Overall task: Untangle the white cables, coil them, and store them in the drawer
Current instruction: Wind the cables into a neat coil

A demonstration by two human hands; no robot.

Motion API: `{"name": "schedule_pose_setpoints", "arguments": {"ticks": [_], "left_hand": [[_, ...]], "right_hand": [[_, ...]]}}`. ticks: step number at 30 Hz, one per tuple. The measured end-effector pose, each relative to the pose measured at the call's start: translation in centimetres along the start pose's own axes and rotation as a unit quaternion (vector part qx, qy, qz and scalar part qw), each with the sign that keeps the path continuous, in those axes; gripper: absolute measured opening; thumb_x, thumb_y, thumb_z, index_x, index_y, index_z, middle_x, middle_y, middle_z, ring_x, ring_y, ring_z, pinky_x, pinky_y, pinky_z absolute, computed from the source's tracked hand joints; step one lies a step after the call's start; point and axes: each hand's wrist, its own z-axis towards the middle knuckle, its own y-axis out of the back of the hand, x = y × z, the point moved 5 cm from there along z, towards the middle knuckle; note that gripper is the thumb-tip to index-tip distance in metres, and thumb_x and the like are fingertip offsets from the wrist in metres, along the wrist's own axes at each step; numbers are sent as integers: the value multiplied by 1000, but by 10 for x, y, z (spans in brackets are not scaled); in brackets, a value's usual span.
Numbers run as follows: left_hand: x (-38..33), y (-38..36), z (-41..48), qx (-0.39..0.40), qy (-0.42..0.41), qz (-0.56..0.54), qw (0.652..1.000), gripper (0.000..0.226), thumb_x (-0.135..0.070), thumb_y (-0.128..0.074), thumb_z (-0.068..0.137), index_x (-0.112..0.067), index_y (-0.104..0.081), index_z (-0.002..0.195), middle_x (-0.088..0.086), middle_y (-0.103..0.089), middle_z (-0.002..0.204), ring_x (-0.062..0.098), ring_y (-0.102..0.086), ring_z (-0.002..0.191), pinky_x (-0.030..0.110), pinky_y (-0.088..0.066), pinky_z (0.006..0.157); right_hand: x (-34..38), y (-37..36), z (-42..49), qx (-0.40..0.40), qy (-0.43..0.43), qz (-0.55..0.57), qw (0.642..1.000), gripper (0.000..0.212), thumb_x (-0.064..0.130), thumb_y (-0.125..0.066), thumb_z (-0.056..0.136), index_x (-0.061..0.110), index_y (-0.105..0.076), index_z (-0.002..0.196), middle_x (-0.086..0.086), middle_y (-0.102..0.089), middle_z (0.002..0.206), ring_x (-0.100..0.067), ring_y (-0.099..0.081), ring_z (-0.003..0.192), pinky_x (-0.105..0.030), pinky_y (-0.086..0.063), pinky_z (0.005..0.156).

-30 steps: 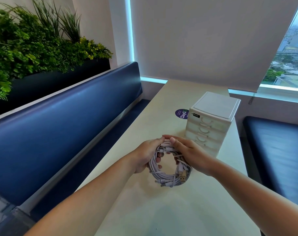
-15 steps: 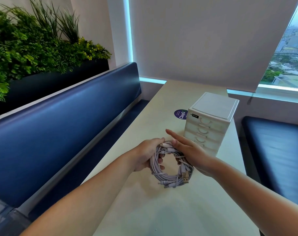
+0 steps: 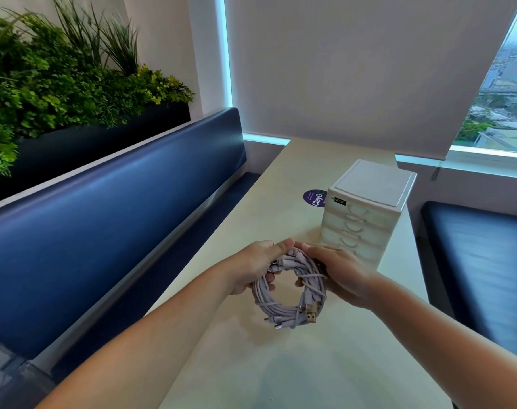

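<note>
Pale cream tabletop (image 3: pixel 280 364) fills centre frame, with a blue padded bench (image 3: pixel 118 216) at left. Ring of coiled white cables (image 3: pixel 276 309) is held just above the table, lower centre, plug ends poking out below. Left hand (image 3: pixel 255 268) grips the ring's left side, thumb on top. Right hand (image 3: pixel 344 276) curls round its right side. Coiling looks done (only tidying left). Next, one hand must let go to open the small white plastic drawer unit (image 3: pixel 366 214), right of centre, whose drawers look shut. Half a second back the right fingers lay straight; now they wrap.
</note>
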Motion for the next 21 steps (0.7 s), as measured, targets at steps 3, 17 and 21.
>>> {"name": "schedule_pose_setpoints", "arguments": {"ticks": [3, 17, 21], "left_hand": [[0, -2, -2, 19, 4, -7, 1000, 48, -61, -47, 93, -17, -61, 105, -2, -46, 70, 9, -39, 50, 23, -46, 51], [-4, 0, 1, 3, -17, 9, 1000, 19, -36, -52, 97, -17, -53, 100, 1, -46, 75, 9, -41, 51, 23, -42, 49], [-4, 3, -1, 27, -16, -13, 999, 25, -40, -52, 99, -16, -52, 107, 3, -47, 80, 8, -41, 52, 23, -42, 49]], "right_hand": [[4, 2, -2, 11, -1, -29, 1000, 30, 27, -37, 101, 20, -64, 113, -6, -71, 99, -22, -65, 79, -31, -55, 73], [11, 3, 0, -3, -5, -4, 1000, 28, 26, -56, 92, 21, -63, 119, -12, -71, 104, -24, -68, 79, -37, -57, 74], [15, 0, -1, -17, 6, -7, 1000, 29, 29, -51, 96, 40, -55, 123, -10, -71, 106, -26, -69, 82, -36, -57, 67]]}}
